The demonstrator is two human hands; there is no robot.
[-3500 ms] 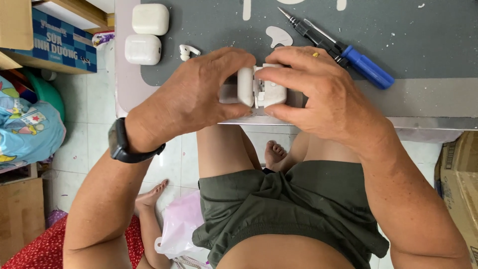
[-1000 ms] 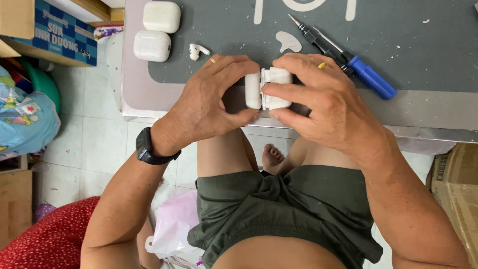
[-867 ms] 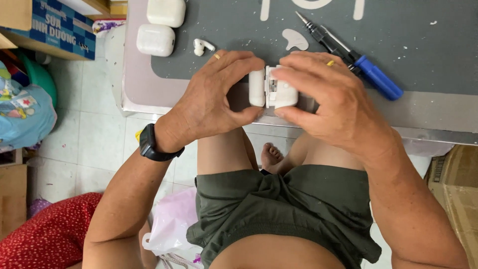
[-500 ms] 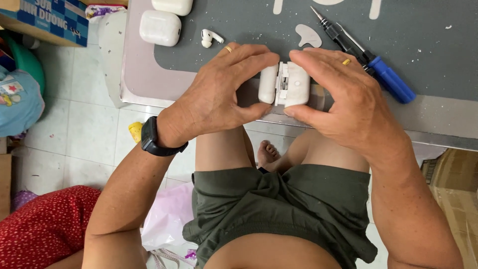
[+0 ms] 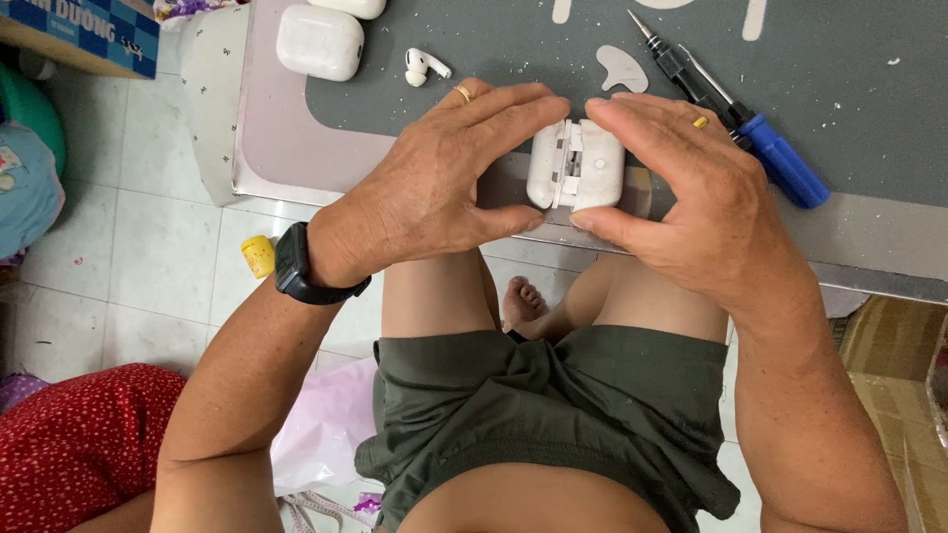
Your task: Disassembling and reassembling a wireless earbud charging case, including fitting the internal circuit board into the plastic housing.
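While positioned over the grey mat (image 5: pixel 474 59), the white earbud case (image 5: pixel 576 165) is gripped by left hand (image 5: pixel 434 183) and right hand (image 5: pixel 691 197) fingertips.

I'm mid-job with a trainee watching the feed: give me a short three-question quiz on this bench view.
1. True or false: both hands, left hand and right hand, hold the white earbud case.
2. Which lies nearest the right hand? A) loose earbud B) blue-handled screwdriver C) second white case
3. Fill in: the left wrist wears a black ____.

Key: 1 true; 2 B; 3 watch.
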